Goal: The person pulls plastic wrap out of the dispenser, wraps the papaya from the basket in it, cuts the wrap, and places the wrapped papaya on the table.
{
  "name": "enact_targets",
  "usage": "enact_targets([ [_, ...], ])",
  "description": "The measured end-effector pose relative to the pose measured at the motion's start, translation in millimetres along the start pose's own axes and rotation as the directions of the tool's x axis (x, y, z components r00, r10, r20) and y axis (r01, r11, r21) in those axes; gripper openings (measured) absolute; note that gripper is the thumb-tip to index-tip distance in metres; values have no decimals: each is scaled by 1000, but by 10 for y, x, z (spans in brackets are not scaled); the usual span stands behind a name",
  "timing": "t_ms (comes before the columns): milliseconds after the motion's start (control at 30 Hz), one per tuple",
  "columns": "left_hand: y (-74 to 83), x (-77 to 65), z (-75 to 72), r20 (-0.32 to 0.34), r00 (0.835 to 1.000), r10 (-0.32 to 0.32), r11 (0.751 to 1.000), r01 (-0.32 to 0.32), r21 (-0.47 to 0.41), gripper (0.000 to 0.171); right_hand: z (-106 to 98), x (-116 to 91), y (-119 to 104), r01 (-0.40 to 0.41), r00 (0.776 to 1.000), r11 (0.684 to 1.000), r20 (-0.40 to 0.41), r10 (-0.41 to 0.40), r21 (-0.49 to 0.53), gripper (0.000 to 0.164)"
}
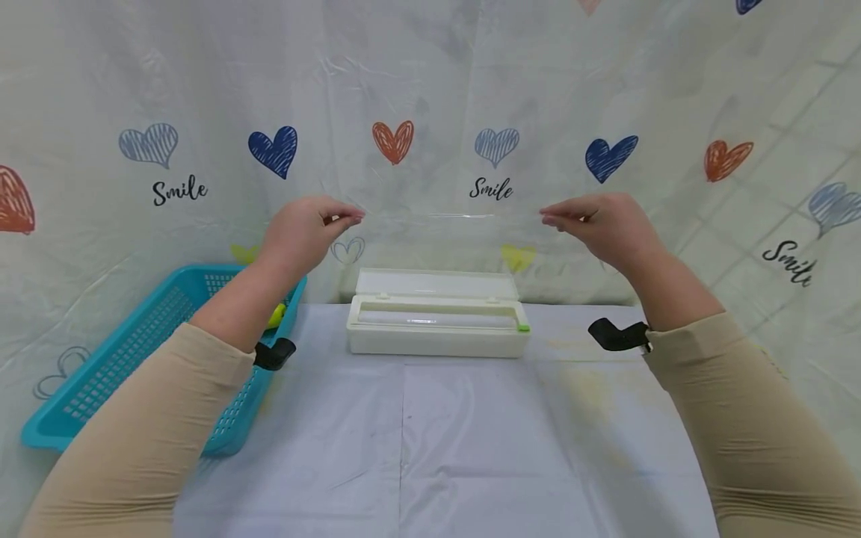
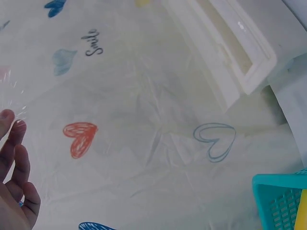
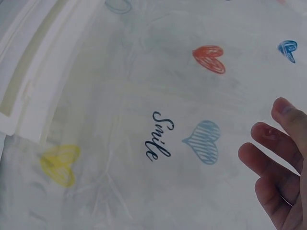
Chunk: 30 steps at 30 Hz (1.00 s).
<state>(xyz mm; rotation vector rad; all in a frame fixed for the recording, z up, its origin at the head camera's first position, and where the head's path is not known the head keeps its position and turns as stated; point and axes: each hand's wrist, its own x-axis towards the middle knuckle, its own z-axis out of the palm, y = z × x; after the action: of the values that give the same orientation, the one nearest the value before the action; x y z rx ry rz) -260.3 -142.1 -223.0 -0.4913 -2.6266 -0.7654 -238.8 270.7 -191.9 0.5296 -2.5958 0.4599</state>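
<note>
Aloft: clear film (image 1: 464,217), one sheet, above the open white dispenser (image 1: 437,344); left hand (image 1: 299,230) and right hand (image 1: 610,228) pinching opposite ends. Handling: even, gentle tension should limit wrinkling and clinging.

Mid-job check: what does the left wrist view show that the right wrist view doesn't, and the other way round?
Only left wrist: the left hand, glints of clear film by its fingertips, and a corner of the teal basket with something yellow inside.

Only right wrist: the right hand; any film there is too faint to make out.

Both: part of the white box with its lid open, and the sheet printed with hearts and "Smile".
</note>
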Motion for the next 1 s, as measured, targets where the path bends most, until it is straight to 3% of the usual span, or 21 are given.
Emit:
enact_targets([
  [300, 77, -49, -85, -16, 1000, 13, 1000, -14, -9, 26, -65, -44, -27, 93, 993, 996, -74, -94, -18, 19],
  [600, 145, -175, -164, -29, 997, 65, 997, -66, -27, 25, -149, -164, -69, 93, 993, 995, -74, -95, -25, 18],
  [833, 148, -454, -144, 19, 992, 126, 990, -124, -64, 22, -182, -440, -123, 40, 999, 999, -14, -40, 24, 14],
  [1000, 143, -750, -128, 73, 990, 121, 985, -110, -131, 19, -169, -667, -163, 98, 995, 991, 18, -100, 95, 10],
])
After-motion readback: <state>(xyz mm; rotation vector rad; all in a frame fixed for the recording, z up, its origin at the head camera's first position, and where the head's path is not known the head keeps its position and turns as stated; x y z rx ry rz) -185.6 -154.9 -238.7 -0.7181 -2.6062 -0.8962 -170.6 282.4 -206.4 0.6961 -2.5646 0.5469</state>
